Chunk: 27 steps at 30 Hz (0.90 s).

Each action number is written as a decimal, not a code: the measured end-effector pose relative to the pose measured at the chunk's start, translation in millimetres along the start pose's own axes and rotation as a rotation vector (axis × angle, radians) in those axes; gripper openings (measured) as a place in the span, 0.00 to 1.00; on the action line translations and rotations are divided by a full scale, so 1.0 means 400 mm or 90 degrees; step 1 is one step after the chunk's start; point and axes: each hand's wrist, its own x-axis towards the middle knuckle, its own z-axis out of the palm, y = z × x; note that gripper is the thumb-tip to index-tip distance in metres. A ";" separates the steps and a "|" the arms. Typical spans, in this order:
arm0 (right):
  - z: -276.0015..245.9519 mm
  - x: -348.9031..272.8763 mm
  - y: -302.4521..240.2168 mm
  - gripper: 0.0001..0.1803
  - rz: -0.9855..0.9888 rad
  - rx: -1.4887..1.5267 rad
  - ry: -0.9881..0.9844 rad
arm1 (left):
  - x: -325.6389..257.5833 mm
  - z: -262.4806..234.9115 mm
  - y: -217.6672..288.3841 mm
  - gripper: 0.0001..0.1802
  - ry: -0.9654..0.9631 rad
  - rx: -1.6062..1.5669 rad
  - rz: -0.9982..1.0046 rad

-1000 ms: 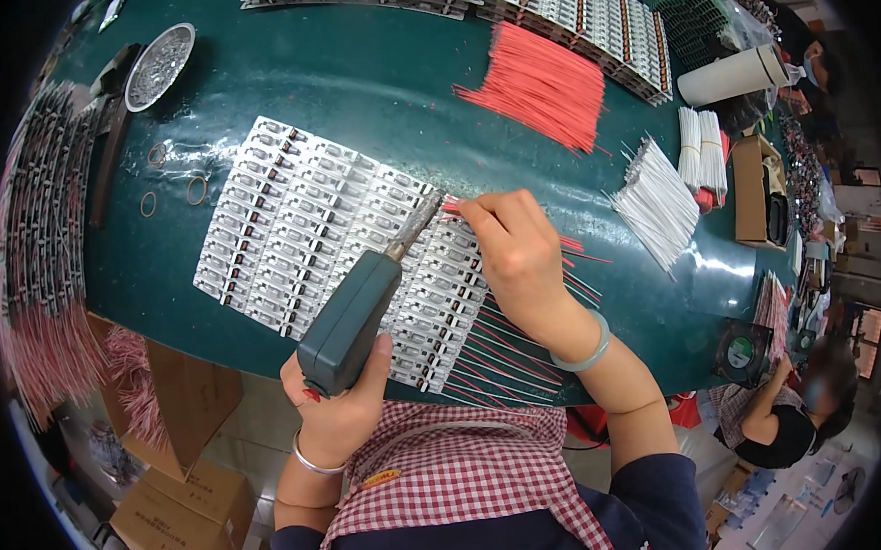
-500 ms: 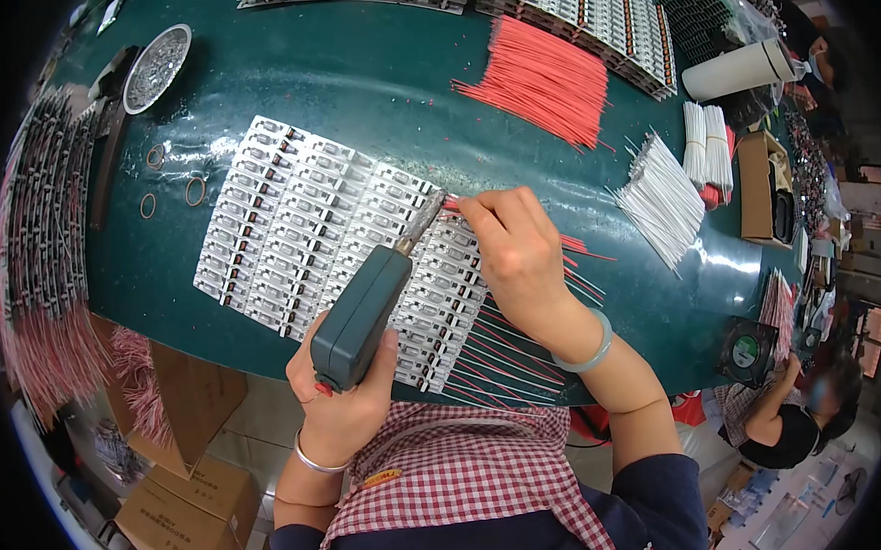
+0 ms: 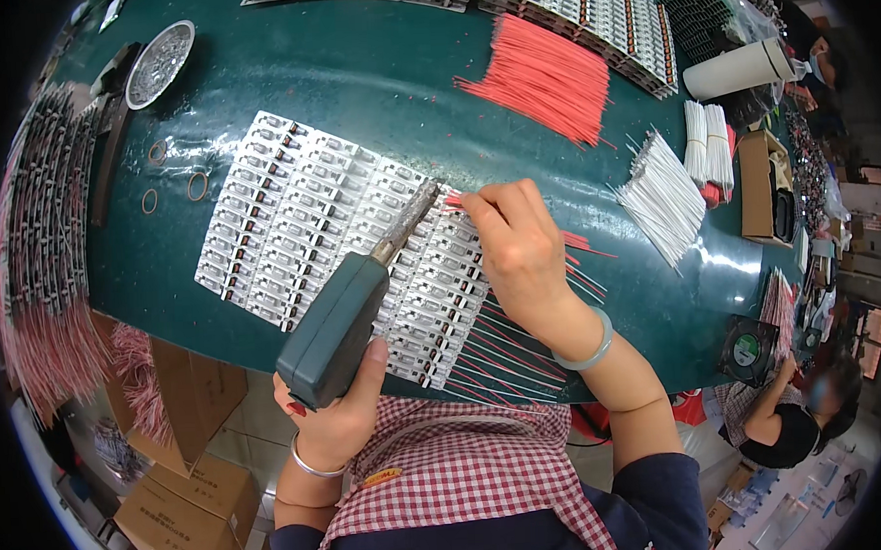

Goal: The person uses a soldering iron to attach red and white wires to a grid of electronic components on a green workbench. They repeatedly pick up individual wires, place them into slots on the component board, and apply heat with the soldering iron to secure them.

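Observation:
My left hand (image 3: 341, 429) is wrapped round a dark green soldering gun (image 3: 335, 329). Its long metal tip points up and right, over the far right corner of a white panel (image 3: 304, 197) lined with rows of small metal parts. At that corner my right hand (image 3: 523, 257) pinches a red wire (image 3: 454, 204) between thumb and fingertips. Whether the wire touches a metal part is too small to tell. Red and white wires (image 3: 508, 360) stick out from the panel's right side, passing partly beneath my right wrist.
Beyond the panel lie a red wire pile (image 3: 540, 79) and a white wire pile (image 3: 659, 202). More panels (image 3: 587, 23) are stacked at the back. A metal bowl (image 3: 160, 66) and wired panels (image 3: 51, 243) stand left; a white bottle (image 3: 741, 69) lies right. A co-worker (image 3: 795, 412) sits far right.
The soldering gun has shifted left and toward me with my left hand, its tip drawing back from the red wire. My right hand has hardly moved.

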 end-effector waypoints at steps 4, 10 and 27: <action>-0.010 -0.006 -0.008 0.19 -0.035 -0.006 0.030 | -0.004 -0.012 0.001 0.11 -0.020 0.056 0.028; -0.003 -0.017 -0.015 0.19 -0.026 0.003 0.004 | -0.003 -0.014 -0.018 0.11 -0.045 0.063 0.061; -0.004 -0.012 -0.016 0.19 -0.027 -0.003 -0.012 | 0.005 -0.003 -0.018 0.09 -0.074 0.039 0.030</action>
